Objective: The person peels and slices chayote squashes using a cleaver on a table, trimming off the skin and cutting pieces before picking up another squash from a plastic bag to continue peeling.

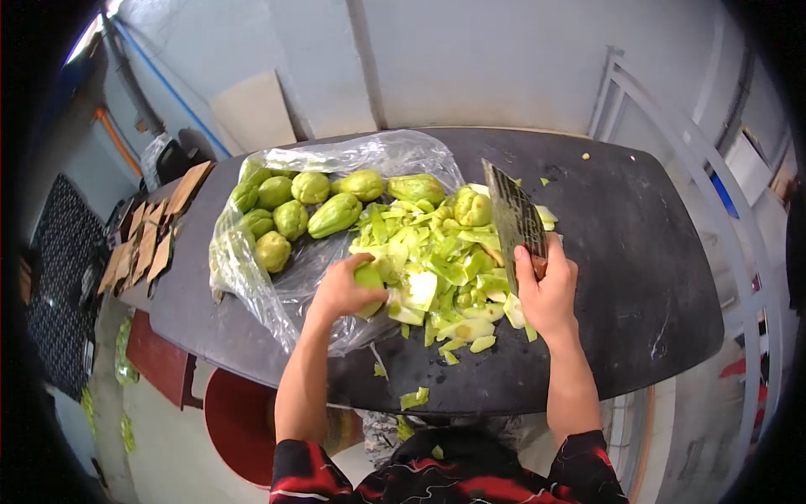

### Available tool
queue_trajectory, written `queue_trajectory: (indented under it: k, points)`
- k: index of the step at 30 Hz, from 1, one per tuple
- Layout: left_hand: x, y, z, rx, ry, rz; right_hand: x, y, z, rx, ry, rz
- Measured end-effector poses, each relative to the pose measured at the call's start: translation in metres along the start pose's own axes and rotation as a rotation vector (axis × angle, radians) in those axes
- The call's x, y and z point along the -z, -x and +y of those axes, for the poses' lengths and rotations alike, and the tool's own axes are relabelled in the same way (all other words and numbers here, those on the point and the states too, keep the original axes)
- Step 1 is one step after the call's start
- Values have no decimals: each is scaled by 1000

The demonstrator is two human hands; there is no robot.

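Cleaver (512, 210) and chayote (367, 275) in hand

Closest to me, the left hand (340, 290) curls around the chayote, partly hiding it, beside a peelings heap (411, 252). The right hand (547, 290) is wrapped tight on the cleaver's handle, blade raised at the heap's right. Farther back, whole chayotes (334, 216) lie on clear plastic (252, 290).

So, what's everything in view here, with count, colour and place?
Table: one, black, centre
Plastic bag: one, clear, table's left
Peelings: many, green, mid-table
Whole chayotes: about twelve, green, mostly in bag
Held chayote: one, green, beside peelings
Cleaver: one, grey, right of peelings
Tub: one, red, below table's edge
Cardboard: several, brown, far left
Railing: one, white, right
Pipes: at least two, blue and orange, upper left
Left hand: one, bare, on held chayote
Right hand: one, bare, gripping cleaver
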State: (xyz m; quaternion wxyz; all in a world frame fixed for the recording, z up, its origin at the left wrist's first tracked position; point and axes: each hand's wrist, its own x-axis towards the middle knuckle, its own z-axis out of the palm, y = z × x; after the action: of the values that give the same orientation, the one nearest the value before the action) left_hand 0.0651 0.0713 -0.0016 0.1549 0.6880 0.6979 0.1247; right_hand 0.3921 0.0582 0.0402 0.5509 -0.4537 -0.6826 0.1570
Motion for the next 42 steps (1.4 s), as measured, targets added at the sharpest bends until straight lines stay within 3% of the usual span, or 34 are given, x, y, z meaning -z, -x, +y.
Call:
queue_trajectory:
  k: [2, 3, 5, 6, 9, 13, 15, 20, 23, 29, 31, 42]
  points:
    - [-1, -1, -18, -5, 382, 28, -6, 3, 5, 6, -16, -32]
    - [3, -2, -21, 7, 386, 44, -10, 6, 7, -57, -80, -83]
    - [8, -4, -21, 293, 1233, -78, -19, 11, 3, -107, -147, -144]
    - [5, -6, -22, 234, 1536, -71, -25, 15, -2, -145, -238, -160]
    - [2, -17, -10, 387, 1931, 23, -37, 22, -17, -120, -283, -244]
    - [2, -35, 28, 333, 2142, 67, -56, 27, -33, 1, -95, -328]
    - [-8, -46, 38, 253, 2226, -17, -67, 29, -32, 187, -27, -265]
    - [-23, -50, 65, 241, 2246, -84, -75, 28, -24, 282, 95, -252]
    - [-23, -45, 72, 342, 2256, -51, -69, 28, -33, 283, 121, -277]
    - [-24, -40, 75, 300, 2272, -98, -79, 29, -28, 378, 130, -223]
    - [-23, -36, 80, 312, 2304, -112, -82, 32, -22, 291, 157, -260]
    - [-19, -31, 69, 264, 2228, -24, -84, 37, -23, 373, 96, -197]
